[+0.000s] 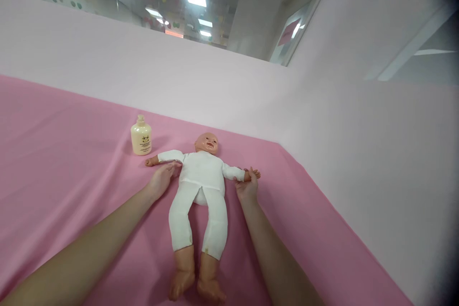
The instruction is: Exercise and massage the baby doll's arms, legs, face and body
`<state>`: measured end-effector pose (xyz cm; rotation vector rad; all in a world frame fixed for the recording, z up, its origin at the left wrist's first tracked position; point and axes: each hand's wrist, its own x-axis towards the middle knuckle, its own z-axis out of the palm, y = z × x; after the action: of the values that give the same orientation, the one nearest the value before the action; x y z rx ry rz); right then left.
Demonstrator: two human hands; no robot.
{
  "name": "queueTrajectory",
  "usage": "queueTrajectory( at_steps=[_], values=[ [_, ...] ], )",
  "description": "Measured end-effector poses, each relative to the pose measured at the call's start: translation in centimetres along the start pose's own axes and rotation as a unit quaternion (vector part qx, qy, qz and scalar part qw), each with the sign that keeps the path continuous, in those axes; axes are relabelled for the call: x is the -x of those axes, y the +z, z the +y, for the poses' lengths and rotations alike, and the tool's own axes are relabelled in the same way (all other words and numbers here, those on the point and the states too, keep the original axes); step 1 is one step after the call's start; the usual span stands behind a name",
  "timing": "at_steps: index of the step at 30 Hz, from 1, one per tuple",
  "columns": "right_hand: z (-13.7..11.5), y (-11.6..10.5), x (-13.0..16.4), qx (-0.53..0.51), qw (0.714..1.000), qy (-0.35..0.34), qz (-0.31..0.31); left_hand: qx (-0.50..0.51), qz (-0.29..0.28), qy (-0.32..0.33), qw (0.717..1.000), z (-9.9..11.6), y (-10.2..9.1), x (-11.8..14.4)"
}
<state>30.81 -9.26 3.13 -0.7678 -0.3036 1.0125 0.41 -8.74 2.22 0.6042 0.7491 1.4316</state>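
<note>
**Both hands at the doll's arms on the pink worktop**

I have the baby doll (201, 177) lying face up in the middle of the pink worktop (71, 153), head away from me and bare feet toward me. Its arms are stretched straight out to either side, which leaves the torso flat and fully exposed.

My left hand (161, 179) rests against the doll's sleeve on that side, just below the shoulder, fingers loosely extended and lying along the cloth; I see no closed grip there. My right hand (248, 185) is at the doll's other wrist, fingers curled up around the small bare hand. I judge it a light hold, though the thumb side is hidden, so I cannot be sure how firmly it closes. With one hand on each arm, the limbs are kept spread and the body steady.

The doll wears a white one-piece suit that looks like soft knit, rumpled at the hips and knees. Head, hands and feet are smooth moulded plastic in an orange-pink tone.

Near the doll's outstretched arm on my left stands a squat cream bottle (141, 137), upright, rounded at the shoulders, with a small cap and a printed label. It is apart from both hands. The worktop covering is matte pink fabric with faint creases, backed by pale pink walls (358, 129).
</note>
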Motion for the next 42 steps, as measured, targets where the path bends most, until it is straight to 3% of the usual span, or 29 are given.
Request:
queueTrajectory(
  at_steps=[5,9,15,23,30,36,42],
  values=[
    [0.1,-0.1,-0.3,0.015,1.000,0.018,-0.007,0.141,0.045,-0.104,0.983,1.1,0.3,0.6],
    [0.0,-0.1,-0.2,0.001,1.000,0.007,0.004,0.197,0.043,-0.116,0.973,1.6,0.3,1.2],
    [-0.4,0.2,0.2,-0.015,1.000,0.020,0.017,0.180,0.065,-0.111,0.975,1.6,0.5,1.2],
    [0.2,0.0,-0.4,0.040,0.999,0.023,-0.016,0.161,0.093,-0.106,0.977,1.8,0.1,0.8],
    [0.1,0.0,-0.3,0.038,0.998,0.042,-0.012,0.131,0.099,-0.074,0.984,1.8,-0.1,0.2],
    [0.3,-0.1,-0.3,0.018,1.000,0.004,0.004,0.152,0.092,-0.073,0.981,2.1,-0.3,0.1],
    [0.5,0.0,-0.5,0.057,0.998,0.023,-0.022,0.127,0.108,-0.081,0.983,2.1,-0.1,-0.2]
  ],
)
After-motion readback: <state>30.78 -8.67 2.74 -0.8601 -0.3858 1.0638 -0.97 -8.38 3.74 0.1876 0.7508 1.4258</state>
